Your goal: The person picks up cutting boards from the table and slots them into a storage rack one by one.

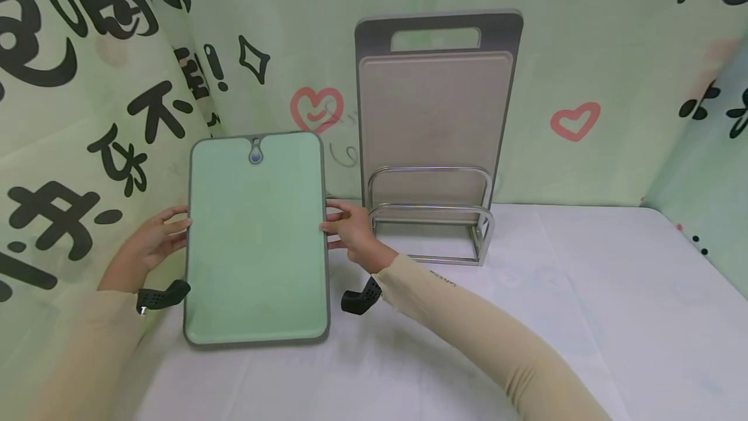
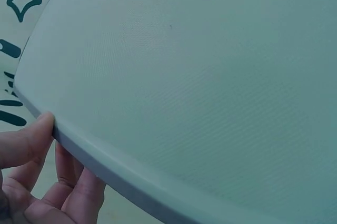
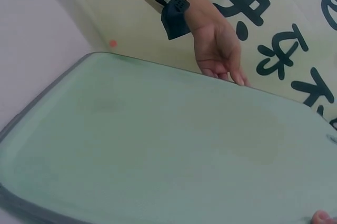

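Note:
A green cutting board with a grey rim and a small hanging hole near its top is held up, its broad face toward me. At its left edge my left hand pinches the rim; the left wrist view shows the thumb on the edge and other fingers behind. My right hand grips the opposite edge, and only a fingertip of it shows in the right wrist view. Whether the board's lower edge touches the table cannot be told. Right of it, a beige cutting board with a grey handle end stands in a metal wire rack.
A white-covered table extends to the right and front. Behind and at the left hangs a pale green printed curtain, close to my left hand. The rack stands near the table's back edge, just beyond my right hand.

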`<state>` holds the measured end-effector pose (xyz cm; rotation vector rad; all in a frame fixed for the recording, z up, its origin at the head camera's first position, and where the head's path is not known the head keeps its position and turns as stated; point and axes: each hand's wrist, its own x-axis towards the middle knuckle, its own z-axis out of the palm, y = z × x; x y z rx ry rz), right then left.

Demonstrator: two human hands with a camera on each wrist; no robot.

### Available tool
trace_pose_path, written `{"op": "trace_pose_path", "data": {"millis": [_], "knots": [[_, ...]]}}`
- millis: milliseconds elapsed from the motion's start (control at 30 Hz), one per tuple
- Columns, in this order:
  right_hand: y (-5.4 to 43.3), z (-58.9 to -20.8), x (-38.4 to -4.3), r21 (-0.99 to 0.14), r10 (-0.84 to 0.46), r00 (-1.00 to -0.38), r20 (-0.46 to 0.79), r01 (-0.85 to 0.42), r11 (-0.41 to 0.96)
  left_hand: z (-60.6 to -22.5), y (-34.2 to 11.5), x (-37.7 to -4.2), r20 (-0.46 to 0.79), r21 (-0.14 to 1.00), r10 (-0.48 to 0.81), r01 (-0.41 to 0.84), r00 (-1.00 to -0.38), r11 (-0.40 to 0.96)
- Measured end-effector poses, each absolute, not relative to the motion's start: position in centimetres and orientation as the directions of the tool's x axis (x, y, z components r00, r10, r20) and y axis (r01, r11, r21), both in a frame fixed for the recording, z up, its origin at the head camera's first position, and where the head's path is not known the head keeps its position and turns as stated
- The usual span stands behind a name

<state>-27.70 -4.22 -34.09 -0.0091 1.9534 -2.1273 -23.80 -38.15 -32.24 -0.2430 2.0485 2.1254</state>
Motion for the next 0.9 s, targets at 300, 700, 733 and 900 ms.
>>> {"op": "trace_pose_path", "data": {"millis": [300, 700, 733, 900], "knots": [[-4.2, -33.2, -28.2, -0.987, -0.185, -0.974, -0.133, 0.147, -0.065, -32.0, -38.0, -23.8, -0.180, 0.979, -0.002, -0.179, -0.984, -0.097], [-3.8, -32.0, -29.1, -0.995, -0.173, -0.983, -0.069, 0.080, -0.060, -31.2, -37.5, -24.3, -0.043, 0.972, 0.022, -0.047, -0.999, -0.230], [-3.8, -31.9, -29.2, -0.995, -0.167, -0.984, -0.064, 0.075, -0.059, -31.1, -37.4, -24.4, -0.038, 0.973, 0.017, -0.041, -0.999, -0.229], [-3.7, -31.4, -29.8, -0.997, -0.144, -0.989, -0.045, 0.054, -0.059, -30.8, -37.0, -24.8, -0.023, 0.970, -0.007, -0.021, -1.000, -0.244]]}}
